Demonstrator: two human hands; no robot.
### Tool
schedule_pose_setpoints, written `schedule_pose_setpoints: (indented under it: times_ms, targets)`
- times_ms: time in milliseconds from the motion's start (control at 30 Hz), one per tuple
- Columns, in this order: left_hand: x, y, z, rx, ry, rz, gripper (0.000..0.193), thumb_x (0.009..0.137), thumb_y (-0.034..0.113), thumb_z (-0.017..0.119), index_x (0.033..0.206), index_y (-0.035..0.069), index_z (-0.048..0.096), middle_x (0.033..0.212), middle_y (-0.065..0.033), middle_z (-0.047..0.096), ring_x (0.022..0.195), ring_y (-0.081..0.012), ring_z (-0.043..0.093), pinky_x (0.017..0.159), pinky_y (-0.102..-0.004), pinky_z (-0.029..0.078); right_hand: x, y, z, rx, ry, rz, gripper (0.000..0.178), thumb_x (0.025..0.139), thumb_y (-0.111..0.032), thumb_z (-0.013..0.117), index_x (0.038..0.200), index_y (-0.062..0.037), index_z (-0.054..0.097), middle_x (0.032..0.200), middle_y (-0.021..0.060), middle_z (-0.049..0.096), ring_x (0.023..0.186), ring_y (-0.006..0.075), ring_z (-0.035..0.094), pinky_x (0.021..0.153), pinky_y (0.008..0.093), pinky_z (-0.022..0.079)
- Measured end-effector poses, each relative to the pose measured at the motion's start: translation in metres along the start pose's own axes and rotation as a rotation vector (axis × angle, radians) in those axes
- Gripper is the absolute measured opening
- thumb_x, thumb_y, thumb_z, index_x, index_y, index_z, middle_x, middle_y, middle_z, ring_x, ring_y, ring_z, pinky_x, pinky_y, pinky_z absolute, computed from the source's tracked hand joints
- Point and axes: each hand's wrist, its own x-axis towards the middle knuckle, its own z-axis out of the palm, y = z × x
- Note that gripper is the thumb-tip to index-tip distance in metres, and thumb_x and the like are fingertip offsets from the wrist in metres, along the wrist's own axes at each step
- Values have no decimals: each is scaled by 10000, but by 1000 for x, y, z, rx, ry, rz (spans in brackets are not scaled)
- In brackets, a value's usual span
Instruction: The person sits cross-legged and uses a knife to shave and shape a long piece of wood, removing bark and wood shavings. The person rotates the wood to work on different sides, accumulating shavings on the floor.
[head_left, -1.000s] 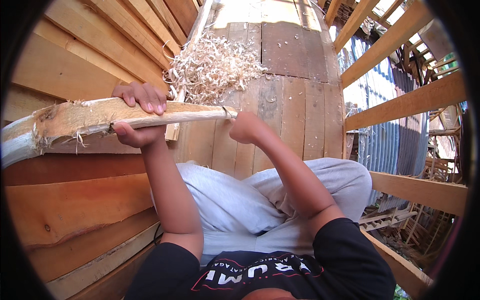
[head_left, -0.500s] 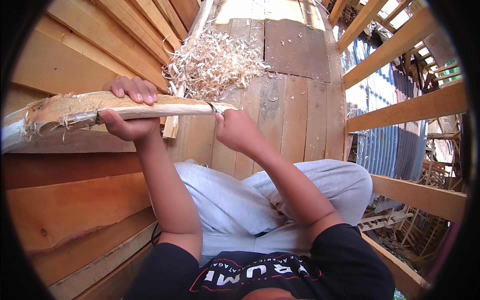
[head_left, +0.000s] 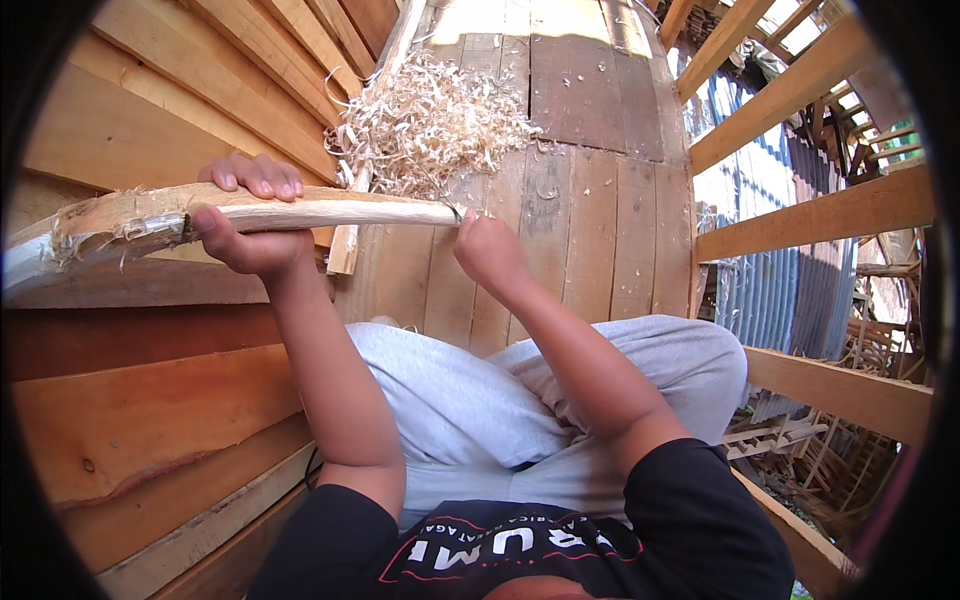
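Note:
A long piece of wood [head_left: 350, 206], pale and shaved toward its narrow right end, stretches across from the left edge. Around its middle my left hand [head_left: 262, 250] is closed, thumb on the near side and fingers over the far side. Rough bark-like fibres hang from its thicker left part. At the narrow tip my right hand [head_left: 492, 255] is closed on a small dark blade [head_left: 457, 212], which touches the wood there. Most of the blade's handle is hidden inside the fist.
A heap of curled wood shavings [head_left: 430, 130] lies on the plank floor [head_left: 590, 230] beyond the wood. Stacked boards [head_left: 150, 430] line the left side. Wooden railings [head_left: 820, 215] run along the right, with corrugated metal sheets [head_left: 755, 290] beyond. My legs [head_left: 450, 390] are folded close below.
My right hand and the blade have slid right along the wood to its tip. My left hand has shifted slightly left on the wood.

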Motion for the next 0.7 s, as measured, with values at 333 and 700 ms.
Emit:
schedule_pose_setpoints:
  times_ms: [333, 700]
  targets:
    - [-6, -2, 0, -40, 79, 43, 499, 836, 607, 587, 882, 127, 457, 653, -22, 469, 526, -145, 468, 506, -286, 418, 1, 4, -14, -99, -183, 153, 477, 998, -288, 350, 924, 62, 665, 920, 287, 658, 904, 456, 628, 832, 524, 479]
    - [-8, -2, 0, -51, -84, 49, 457, 820, 558, 585, 877, 125, 450, 681, -35, 447, 589, -169, 467, 606, -326, 427, 30, 11, -30, 253, -388, 82, 515, 999, -375, 338, 1000, 11, 679, 878, 255, 673, 853, 393, 659, 754, 461, 490]
